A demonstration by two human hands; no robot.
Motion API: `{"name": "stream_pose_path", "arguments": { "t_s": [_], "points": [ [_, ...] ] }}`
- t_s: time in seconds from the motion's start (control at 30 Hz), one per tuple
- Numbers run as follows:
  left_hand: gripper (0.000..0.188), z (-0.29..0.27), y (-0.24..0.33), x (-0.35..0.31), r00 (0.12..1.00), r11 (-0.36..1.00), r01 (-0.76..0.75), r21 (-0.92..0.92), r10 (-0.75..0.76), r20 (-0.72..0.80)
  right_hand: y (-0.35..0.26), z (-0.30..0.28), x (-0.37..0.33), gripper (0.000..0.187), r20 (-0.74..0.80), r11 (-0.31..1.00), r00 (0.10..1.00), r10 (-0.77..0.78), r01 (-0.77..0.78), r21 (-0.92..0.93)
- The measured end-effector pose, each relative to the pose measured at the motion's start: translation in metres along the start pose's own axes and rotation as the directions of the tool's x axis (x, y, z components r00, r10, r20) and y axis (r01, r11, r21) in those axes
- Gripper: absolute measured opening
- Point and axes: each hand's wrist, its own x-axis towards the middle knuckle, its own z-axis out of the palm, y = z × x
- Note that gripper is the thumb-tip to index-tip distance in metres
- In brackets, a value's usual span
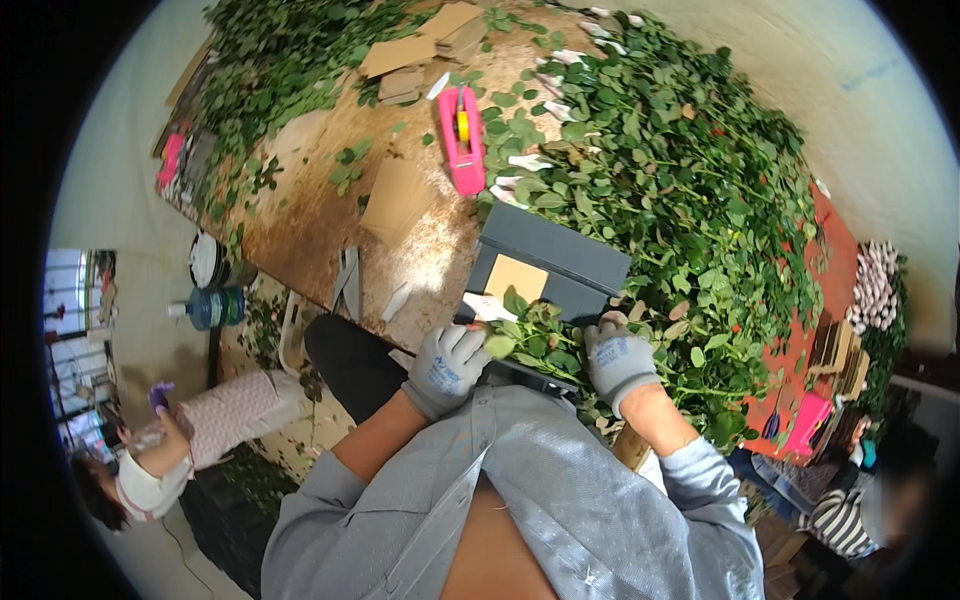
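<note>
My left hand [447,370], in a grey work glove, is closed at the near left edge of a dark grey box-like stand [555,245]. What its curled fingers hold is hidden. A leafy rose stem [540,338], with a white sleeve [488,306] over its head end, lies across the near part of the stand between my hands. My right hand [618,360], gloved the same way, is closed round the leafy stems at the right side. A square of tan cardboard [516,278] rests on the stand.
A pink tape dispenser [463,145] stands beyond the stand. A big heap of leafy roses [680,170] covers the table's right side. Cardboard pieces [396,202] and grey scissors-like shears [347,285] lie to the left. Another person [225,420] stands at left, and one [840,510] at right.
</note>
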Motion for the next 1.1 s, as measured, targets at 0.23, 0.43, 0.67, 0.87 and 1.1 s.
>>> {"name": "stream_pose_path", "arguments": {
  "t_s": [0.23,0.43,0.67,0.87,1.1],
  "points": [
    [0.018,0.006,0.003,-0.005,0.999,0.998,0.039,0.042,-0.039,-0.005,-0.046,-0.079,-0.019,0.045,-0.392,0.986,0.904,-0.169,0.154,-0.069],
    [0.027,0.004,0.001,0.0,0.998,0.999,0.009,0.049,-0.006,-0.066,-0.074,-0.036,0.068,0.031,-0.317,0.971,0.918,-0.236,0.23,-0.057],
    [0.026,-0.015,-0.006,0.007,0.996,0.992,0.047,-0.118,-0.037,0.081,-0.069,-0.026,0.062,0.026,-0.205,0.952,0.935,-0.288,0.304,0.047],
    [0.026,-0.041,-0.044,0.051,0.976,0.997,0.052,-0.052,-0.04,0.216,-0.065,-0.029,0.062,0.028,-0.141,0.941,0.947,-0.29,0.309,0.137],
    [0.011,-0.03,-0.07,0.071,0.894,0.965,-0.254,0.068,0.208,0.398,-0.053,-0.028,0.067,0.029,-0.136,0.892,0.943,-0.305,0.333,0.307]
  ]
}}
